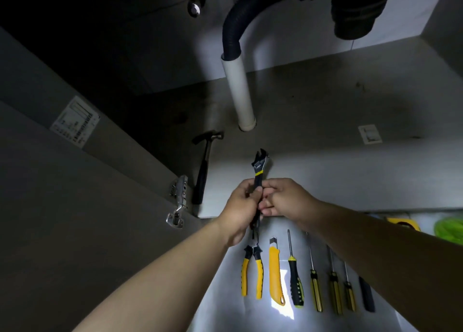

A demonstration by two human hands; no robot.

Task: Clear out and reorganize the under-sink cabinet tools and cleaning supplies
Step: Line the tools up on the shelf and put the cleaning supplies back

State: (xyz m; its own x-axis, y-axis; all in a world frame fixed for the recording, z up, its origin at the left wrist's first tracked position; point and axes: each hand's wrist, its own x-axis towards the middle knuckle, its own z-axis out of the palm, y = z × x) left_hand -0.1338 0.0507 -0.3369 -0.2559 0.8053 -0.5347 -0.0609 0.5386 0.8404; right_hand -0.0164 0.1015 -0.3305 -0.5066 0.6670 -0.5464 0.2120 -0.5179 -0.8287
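wrench (260, 167), one, in the clasp of left hand (240, 207) and right hand (285, 198); one hammer (203, 168), four screwdrivers (296, 282)

A home kitchen's under-sink cabinet — drain hose (231, 28), white pipe (239, 93), door hinge (178, 201).

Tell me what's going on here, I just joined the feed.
A person is holding a black-and-yellow adjustable wrench upright with both hands at the open under-sink cabinet. The left hand wraps its handle and the right hand pinches it beside that. A hammer lies on the cabinet floor near the left wall. Pliers, a utility knife and several screwdrivers lie in a neat row on the lit surface in front.
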